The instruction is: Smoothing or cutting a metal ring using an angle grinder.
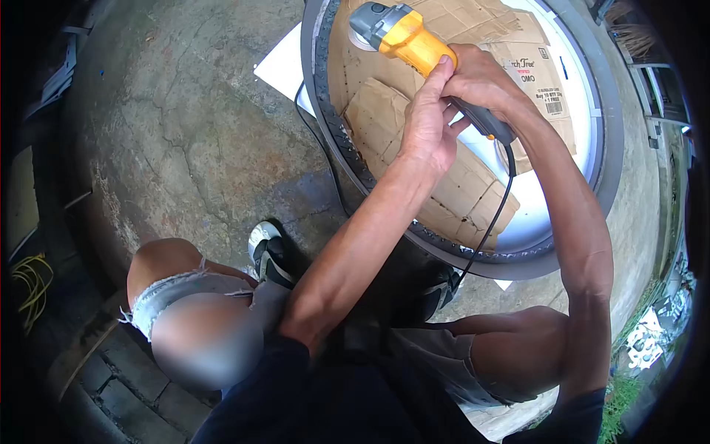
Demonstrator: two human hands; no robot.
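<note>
Both my hands are on a yellow and grey angle grinder (411, 46), held over a large round grey rim (609, 140). My right hand (482, 80) wraps around the tool where the yellow body meets its dark handle. From the near side, my left hand (431, 122) grips it too, thumb along the yellow body and fingers partly hidden under the handle. At the grinder's head, a pale disc (360, 40) shows on the left, over the rim's inner edge. A black cord (500, 198) hangs from the handle's end toward my feet.
Flattened brown cardboard pieces (473, 200) and a white sheet (536, 214) lie inside the rim. Another white sheet (285, 70) pokes out at its left. Cracked concrete floor (192, 126) surrounds it. A coiled yellow cable (31, 288) lies far left; scraps (651, 337) lie at right.
</note>
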